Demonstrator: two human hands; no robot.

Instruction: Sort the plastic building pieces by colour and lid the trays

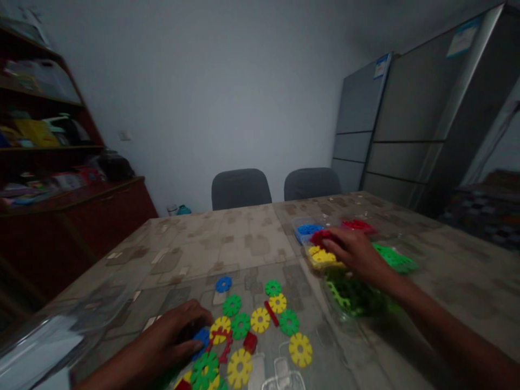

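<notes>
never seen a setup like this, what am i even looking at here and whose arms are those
There's no machine: these are one person's bare hands, seen by a camera worn on that person's head, looking forward and down. The patterned table holds loose notched discs in yellow, green and blue, plus some red pieces. On the right are clear tubs of pieces grouped by colour. The right hand holds something red in its fingers near the tubs. The left hand is at a blue piece; its grip isn't clear.
</notes>
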